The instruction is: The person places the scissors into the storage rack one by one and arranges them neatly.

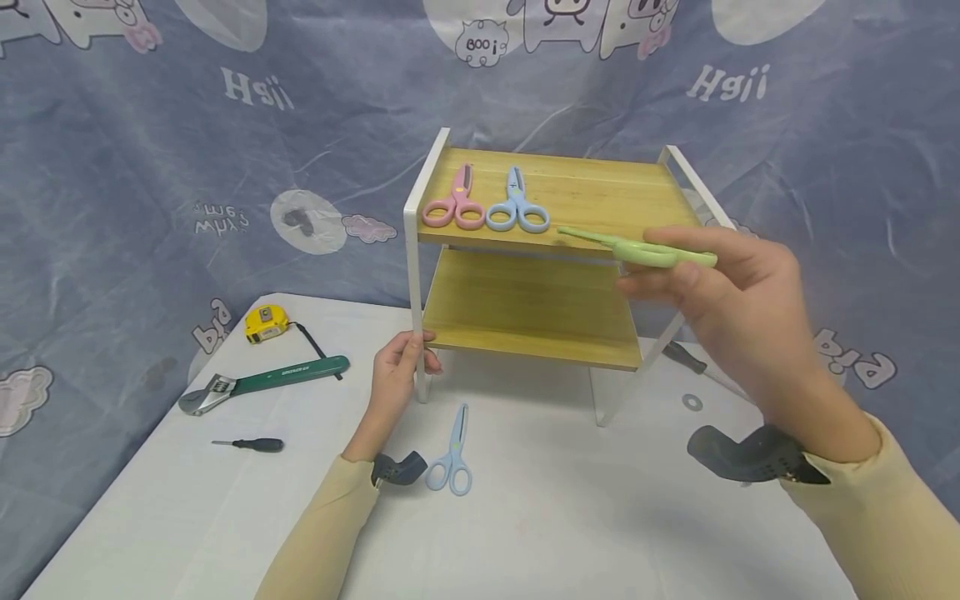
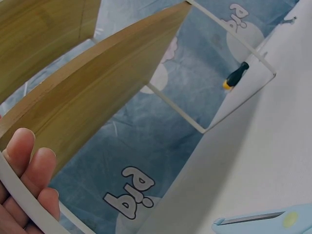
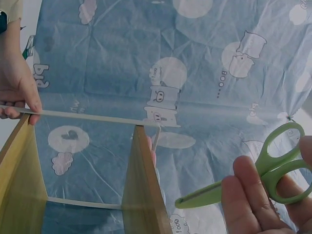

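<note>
Green scissors (image 1: pixel 648 252) are pinched by my right hand (image 1: pixel 738 287) in front of the top board's right half; the blades point left. In the right wrist view the green scissors (image 3: pixel 273 168) show both finger loops beside my fingers. My left hand (image 1: pixel 401 367) grips the front left leg of a two-tier wooden shelf (image 1: pixel 532 308) with a white frame, its fingers curled round the leg in the left wrist view. Pink scissors (image 1: pixel 456 202) and blue scissors (image 1: pixel 517 204) lie side by side on the top board, blades toward the back. Another pair of blue scissors (image 1: pixel 452 458) lies on the table below.
On the left of the table (image 1: pixel 525 533) lie a yellow tape measure (image 1: pixel 266 323), an adjustable wrench (image 1: pixel 266 383) and a small screwdriver (image 1: pixel 255 444). Right of the shelf are a dark-handled screwdriver (image 1: pixel 686 358) and a washer (image 1: pixel 692 402). A patterned blue cloth (image 1: pixel 315 150) hangs behind.
</note>
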`<state>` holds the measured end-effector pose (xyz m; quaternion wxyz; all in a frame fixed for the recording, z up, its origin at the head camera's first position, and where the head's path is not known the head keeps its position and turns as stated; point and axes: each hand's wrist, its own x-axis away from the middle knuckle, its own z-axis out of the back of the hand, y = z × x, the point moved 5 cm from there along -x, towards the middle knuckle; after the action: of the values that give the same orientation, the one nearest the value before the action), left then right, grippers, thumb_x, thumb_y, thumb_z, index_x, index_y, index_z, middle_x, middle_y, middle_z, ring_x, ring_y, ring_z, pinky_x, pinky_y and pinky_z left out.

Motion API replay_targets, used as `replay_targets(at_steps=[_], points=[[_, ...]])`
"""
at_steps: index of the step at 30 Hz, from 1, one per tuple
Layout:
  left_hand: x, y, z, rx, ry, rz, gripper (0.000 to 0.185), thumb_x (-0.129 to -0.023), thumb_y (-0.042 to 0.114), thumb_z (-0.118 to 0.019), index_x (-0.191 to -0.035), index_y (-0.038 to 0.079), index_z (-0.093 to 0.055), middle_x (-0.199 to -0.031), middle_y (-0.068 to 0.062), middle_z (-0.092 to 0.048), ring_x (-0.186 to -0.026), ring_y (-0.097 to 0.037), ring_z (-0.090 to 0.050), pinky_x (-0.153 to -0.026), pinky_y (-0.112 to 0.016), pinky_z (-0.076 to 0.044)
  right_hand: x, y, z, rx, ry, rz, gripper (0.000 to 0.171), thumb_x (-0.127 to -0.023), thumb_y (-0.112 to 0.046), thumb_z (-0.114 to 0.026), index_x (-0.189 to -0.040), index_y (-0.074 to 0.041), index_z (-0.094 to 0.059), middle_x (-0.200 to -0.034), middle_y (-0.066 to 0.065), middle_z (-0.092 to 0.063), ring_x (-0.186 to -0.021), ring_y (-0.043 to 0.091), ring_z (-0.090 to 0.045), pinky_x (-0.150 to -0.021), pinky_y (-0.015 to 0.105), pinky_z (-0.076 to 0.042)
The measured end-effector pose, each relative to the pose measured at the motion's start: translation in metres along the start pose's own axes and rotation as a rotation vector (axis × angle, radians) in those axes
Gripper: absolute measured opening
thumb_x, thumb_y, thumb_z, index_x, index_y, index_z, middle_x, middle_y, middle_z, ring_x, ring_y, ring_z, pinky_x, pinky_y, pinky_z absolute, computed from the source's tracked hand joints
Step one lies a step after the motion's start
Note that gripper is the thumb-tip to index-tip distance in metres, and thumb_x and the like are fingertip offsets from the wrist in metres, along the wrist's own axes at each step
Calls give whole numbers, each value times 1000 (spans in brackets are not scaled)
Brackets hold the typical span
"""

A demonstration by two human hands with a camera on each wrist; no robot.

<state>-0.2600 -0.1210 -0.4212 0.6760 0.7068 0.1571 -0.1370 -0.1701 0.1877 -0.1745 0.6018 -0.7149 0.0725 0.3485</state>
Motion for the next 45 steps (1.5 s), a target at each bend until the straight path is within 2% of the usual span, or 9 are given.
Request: replay_targets(at_steps=[1,6,10,15,18,21,24,29,45], points=[[0,0,0,0,0,0,32,-110,18,-46,-113,-8,-64,-69,-3,-69,-66,-5,-68,-74,-24,-57,-1,-1,0,-2,20,-3,36,-96,19,-45,-128,13,-62,-115,19,-75,-94,28,-78,-99,33,-57],[1,2,0,-7,10,-4,31,-110,18,-46,-113,-8,-64,-70,-8,-69,-66,-4,-68,-73,-23,-56,-12,-4,-2,134,135,-63,32,-95,12,-57,-125,10,-66,-114,15,-74,-90,24,-78,-97,28,-57],[0,2,0,-13,16,-7,31,-110,18,-46,-113,-8,-64,-69,-1,-68,-65,-4,-68,-72,-23,-55,-24,-3,-6,182,123,-67,31,-94,10,-63,-124,7,-68,-116,10,-74,-92,20,-79,-96,25,-57],[0,2,0,-12,18,-12,31,-110,15,-46,-112,-10,-63,-68,1,-68,-65,-5,-68,-72,-23,-55,-37,4,-5,253,137,-72,29,-90,10,-68,-117,3,-73,-101,8,-76,-87,16,-79,-89,24,-59],[1,3,0,-14,18,-10,30,-110,15,-46,-112,-9,-64,-69,-1,-69,-65,-5,-68,-73,-23,-55,-45,8,-1,387,154,-86,27,-89,5,-72,-113,-4,-77,-84,2,-76,-79,9,-77,-80,19,-60],[0,4,0,-10,19,-3,30,-110,14,-46,-112,-9,-64,-69,-4,-69,-65,-5,-68,-73,-23,-56,-53,12,0,540,148,-112,26,-88,-1,-75,-112,-9,-79,-83,-7,-77,-74,4,-73,-74,16,-57],[0,4,0,-9,19,1,29,-109,14,-46,-112,-9,-64,-70,-8,-69,-65,-5,-68,-72,-23,-56,-59,17,1,668,139,-139,26,-88,-5,-76,-112,-10,-79,-94,-14,-77,-74,1,-73,-72,16,-57],[1,4,-1,-9,16,-4,29,-109,13,-46,-112,-8,-65,-70,-14,-68,-64,-6,-68,-72,-24,-57,-65,22,5,816,156,-201,27,-88,-14,-77,-115,-10,-78,-105,-11,-76,-76,-3,-72,-69,15,-55],[0,2,-1,10,11,-2,29,-109,13,-45,-111,-10,-64,-68,10,-67,-65,-5,-68,-71,-25,-58,-74,27,10,1023,81,-318,32,-89,-30,-75,-119,-19,-77,-129,7,-71,-80,-10,-65,-69,12,-48]])
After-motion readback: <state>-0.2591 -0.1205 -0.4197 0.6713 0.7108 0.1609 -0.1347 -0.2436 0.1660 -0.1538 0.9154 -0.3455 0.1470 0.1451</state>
